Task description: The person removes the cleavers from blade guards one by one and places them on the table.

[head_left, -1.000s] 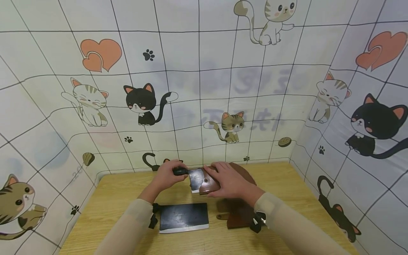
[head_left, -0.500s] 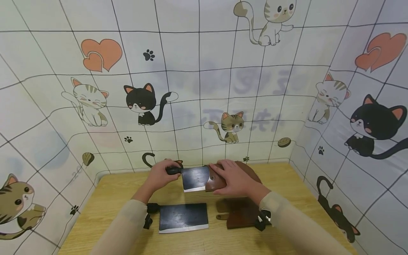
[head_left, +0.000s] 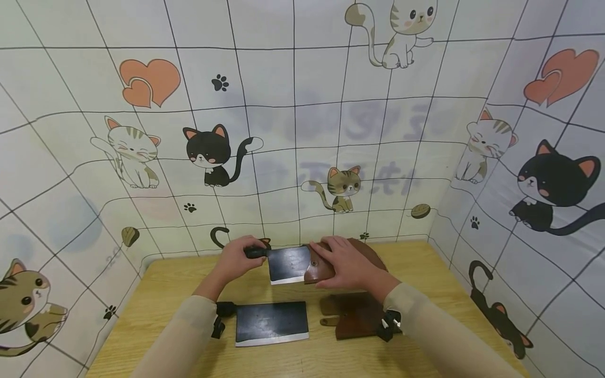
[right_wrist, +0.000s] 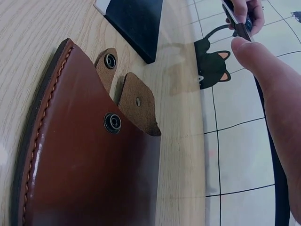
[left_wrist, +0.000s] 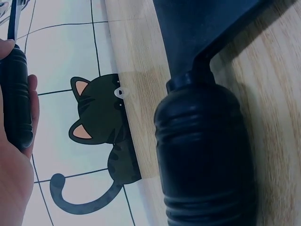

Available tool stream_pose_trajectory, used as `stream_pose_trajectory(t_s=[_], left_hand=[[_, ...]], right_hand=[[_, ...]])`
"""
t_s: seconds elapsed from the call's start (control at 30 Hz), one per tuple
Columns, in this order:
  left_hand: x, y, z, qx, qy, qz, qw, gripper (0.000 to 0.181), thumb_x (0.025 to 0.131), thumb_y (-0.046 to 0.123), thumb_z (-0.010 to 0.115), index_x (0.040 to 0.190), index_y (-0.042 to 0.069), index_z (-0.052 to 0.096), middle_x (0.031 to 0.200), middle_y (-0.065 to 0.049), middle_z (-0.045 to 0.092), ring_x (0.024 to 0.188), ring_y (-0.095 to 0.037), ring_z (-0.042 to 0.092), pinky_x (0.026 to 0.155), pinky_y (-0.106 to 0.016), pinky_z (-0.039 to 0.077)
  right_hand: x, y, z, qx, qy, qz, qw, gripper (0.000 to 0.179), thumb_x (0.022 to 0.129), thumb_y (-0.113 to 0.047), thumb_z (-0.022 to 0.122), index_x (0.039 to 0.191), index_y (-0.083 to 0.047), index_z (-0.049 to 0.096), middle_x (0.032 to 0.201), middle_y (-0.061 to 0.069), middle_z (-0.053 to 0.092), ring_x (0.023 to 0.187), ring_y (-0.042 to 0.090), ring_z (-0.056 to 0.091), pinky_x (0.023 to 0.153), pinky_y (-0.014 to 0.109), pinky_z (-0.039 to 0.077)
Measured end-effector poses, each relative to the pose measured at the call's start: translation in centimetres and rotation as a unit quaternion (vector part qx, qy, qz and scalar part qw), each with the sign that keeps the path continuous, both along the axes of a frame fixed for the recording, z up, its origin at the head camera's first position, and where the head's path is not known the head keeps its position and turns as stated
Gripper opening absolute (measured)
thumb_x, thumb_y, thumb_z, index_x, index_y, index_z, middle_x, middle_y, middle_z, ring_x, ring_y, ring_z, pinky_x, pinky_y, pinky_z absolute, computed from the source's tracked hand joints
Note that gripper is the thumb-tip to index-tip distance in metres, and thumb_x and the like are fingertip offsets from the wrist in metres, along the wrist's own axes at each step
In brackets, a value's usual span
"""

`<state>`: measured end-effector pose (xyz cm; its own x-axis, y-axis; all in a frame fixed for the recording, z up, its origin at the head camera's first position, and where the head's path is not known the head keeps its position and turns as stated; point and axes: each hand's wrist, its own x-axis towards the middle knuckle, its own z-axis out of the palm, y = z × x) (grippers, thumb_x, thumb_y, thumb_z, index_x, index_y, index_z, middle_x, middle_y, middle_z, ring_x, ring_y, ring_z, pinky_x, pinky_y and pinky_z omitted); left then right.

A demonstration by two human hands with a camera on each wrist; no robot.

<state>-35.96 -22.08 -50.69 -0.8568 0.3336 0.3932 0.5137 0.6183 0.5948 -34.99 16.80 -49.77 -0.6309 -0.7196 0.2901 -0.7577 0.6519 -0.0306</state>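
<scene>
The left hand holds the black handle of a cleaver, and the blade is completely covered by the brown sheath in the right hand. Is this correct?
Not completely covered: the head view shows much of the blade bare between the black handle and the brown sheath. The rest is right.

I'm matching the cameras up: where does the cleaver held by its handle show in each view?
Head: held cleaver, lower middle.
Left wrist: held cleaver, upper left, mostly its black handle showing.
Right wrist: held cleaver, top right, only a small part showing.
Shared landmark: printed cat with the curled tail, partly hidden in the head view.
</scene>
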Motion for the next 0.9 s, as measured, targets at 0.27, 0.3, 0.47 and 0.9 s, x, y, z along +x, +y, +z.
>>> stream_pose_trajectory(t_s=[0.27,0.3,0.47,0.9], left_hand=[[0.52,0.17,0.24,-0.001,-0.022,0.001,0.9998,0.026,0.093,0.025,0.091,0.117,0.029,0.08,0.116,0.008,0.074,0.101,-0.019,0.072,0.085,-0.043,0.06],[0.58,0.19,0.27,-0.004,-0.022,0.001,0.9997,0.026,0.094,0.026,0.09,0.117,0.029,0.08,0.117,0.006,0.074,0.101,-0.02,0.072,0.084,-0.043,0.06],[0.58,0.25,0.47,-0.026,-0.017,0.006,0.9995,0.028,0.095,0.029,0.09,0.122,0.028,0.082,0.122,0.002,0.076,0.105,-0.023,0.073,0.087,-0.046,0.06],[0.44,0.45,0.68,-0.046,0.002,0.008,0.9989,0.034,0.097,0.032,0.089,0.128,0.017,0.084,0.124,-0.003,0.077,0.11,-0.031,0.074,0.088,-0.051,0.06]], right_hand=[[0.23,0.03,-0.02,-0.002,-0.01,0.0,0.9999,0.113,0.086,-0.075,0.083,0.174,-0.022,0.038,0.158,0.012,0.047,0.144,0.034,0.045,0.118,0.061,0.04],[0.28,0.02,0.0,0.0,-0.011,-0.002,0.9999,0.113,0.086,-0.076,0.082,0.174,-0.022,0.038,0.159,0.012,0.047,0.145,0.034,0.045,0.118,0.061,0.04],[0.6,0.04,0.25,0.002,-0.026,-0.016,0.9995,0.113,0.087,-0.077,0.081,0.175,-0.024,0.036,0.163,0.011,0.045,0.151,0.035,0.042,0.12,0.062,0.039],[0.5,0.16,-0.06,-0.012,-0.043,-0.025,0.9987,0.113,0.086,-0.071,0.086,0.176,-0.028,0.033,0.165,0.01,0.044,0.153,0.034,0.039,0.122,0.063,0.036]])
